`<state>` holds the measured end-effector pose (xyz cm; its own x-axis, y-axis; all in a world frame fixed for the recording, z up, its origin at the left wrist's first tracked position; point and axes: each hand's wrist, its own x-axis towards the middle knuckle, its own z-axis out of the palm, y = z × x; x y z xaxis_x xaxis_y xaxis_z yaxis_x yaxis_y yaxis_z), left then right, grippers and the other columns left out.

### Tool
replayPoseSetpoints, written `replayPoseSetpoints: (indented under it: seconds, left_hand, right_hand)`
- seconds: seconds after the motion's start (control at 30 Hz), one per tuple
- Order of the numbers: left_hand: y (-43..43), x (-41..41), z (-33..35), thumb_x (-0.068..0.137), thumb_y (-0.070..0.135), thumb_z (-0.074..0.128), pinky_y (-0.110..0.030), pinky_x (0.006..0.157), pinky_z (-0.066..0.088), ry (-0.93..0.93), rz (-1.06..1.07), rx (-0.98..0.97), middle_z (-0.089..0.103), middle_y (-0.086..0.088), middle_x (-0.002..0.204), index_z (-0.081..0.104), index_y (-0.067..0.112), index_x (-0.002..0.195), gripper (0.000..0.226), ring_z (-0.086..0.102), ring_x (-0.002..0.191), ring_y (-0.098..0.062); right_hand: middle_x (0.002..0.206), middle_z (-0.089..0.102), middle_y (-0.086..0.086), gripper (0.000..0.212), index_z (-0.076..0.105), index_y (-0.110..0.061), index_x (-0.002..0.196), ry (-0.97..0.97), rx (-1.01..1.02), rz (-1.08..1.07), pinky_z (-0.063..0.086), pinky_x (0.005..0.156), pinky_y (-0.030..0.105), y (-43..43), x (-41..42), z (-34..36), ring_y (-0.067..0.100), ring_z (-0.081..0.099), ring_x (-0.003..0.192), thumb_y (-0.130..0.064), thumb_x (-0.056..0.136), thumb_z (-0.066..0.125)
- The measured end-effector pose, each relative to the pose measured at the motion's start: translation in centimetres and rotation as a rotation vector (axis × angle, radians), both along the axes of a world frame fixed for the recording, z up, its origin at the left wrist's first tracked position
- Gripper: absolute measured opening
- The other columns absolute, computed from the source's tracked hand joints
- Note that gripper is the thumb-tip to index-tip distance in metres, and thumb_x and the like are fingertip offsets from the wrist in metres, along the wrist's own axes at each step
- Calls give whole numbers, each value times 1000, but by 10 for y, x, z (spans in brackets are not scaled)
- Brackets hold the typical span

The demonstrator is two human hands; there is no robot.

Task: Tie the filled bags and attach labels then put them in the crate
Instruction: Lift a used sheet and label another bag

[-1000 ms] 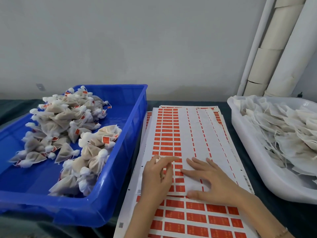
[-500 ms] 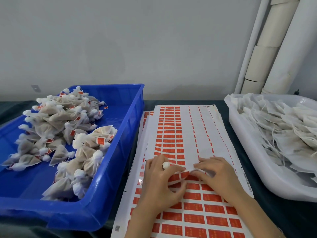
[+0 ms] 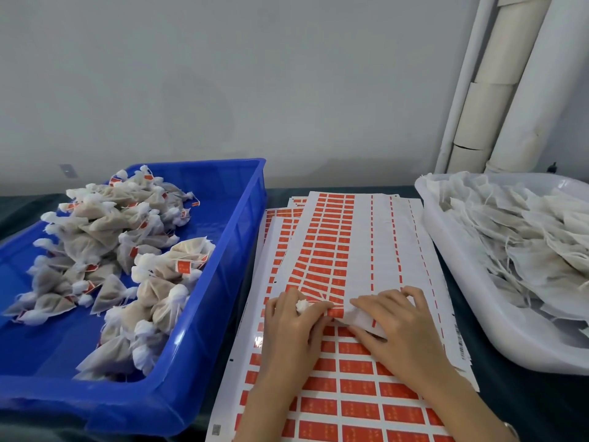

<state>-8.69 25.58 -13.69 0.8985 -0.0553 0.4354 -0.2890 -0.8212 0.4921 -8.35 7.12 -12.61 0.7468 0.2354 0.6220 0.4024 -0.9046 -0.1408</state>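
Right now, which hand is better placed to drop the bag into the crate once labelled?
Left, probably. The left hand grips the bag and lies nearer the crate; the right hand pinches the sheet, on the far side from the crate.

bare left hand [image 3: 287, 330] and right hand [image 3: 402, 330] — thin band [image 3: 511, 427] at the right wrist

No legible text; print on red labels [image 3: 356, 367] too small to read.
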Motion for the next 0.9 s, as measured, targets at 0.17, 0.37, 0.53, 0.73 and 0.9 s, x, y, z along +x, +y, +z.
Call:
replayPoseSetpoints:
  seconds: [0.17, 0.37, 0.53, 0.73, 0.9]
  left_hand:
    - [1, -2, -1, 87, 49, 57, -26, 102, 30, -11, 16, -40, 51, 13, 126, 62, 43, 115, 29, 28, 115, 0]
    - [1, -5, 1, 79, 56, 61, -14, 92, 29, -60, -60, -79, 51, 20, 121, 62, 45, 107, 30, 35, 112, 0]
    - [2, -4, 2, 78, 61, 58, -16, 93, 31, -35, -78, -50, 47, 22, 122, 62, 46, 105, 31, 31, 113, 3]
    - [3, -4, 5, 79, 55, 66, -14, 92, 32, -14, -117, -54, 41, 25, 117, 66, 44, 105, 28, 31, 111, 2]
    - [1, -4, 4, 78, 45, 72, -10, 87, 26, -51, -110, -22, 51, 16, 115, 69, 39, 100, 23, 37, 107, -4]
  right_hand:
    - [100, 72, -8, 39, 73, -22, 104, 60, 109, 65, 42, 89, 32, 2, -5, -3, 13, 66, 91, -45, 72, 70]
    - [100, 72, -6, 37, 72, -23, 102, 144, 171, 76, 42, 84, 28, 2, -6, -2, 17, 65, 90, -42, 72, 68]
    - [98, 72, -6, 35, 73, -22, 100, 125, 136, 77, 45, 84, 30, 2, -7, -1, 17, 67, 89, -40, 71, 69]
    - [99, 72, -6, 32, 73, -22, 99, 142, 134, 77, 46, 86, 33, 2, -8, -1, 17, 66, 91, -38, 71, 74]
    - [100, 71, -7, 35, 72, -24, 101, 141, 120, 84, 48, 87, 34, 3, -8, -1, 15, 65, 93, -34, 69, 82]
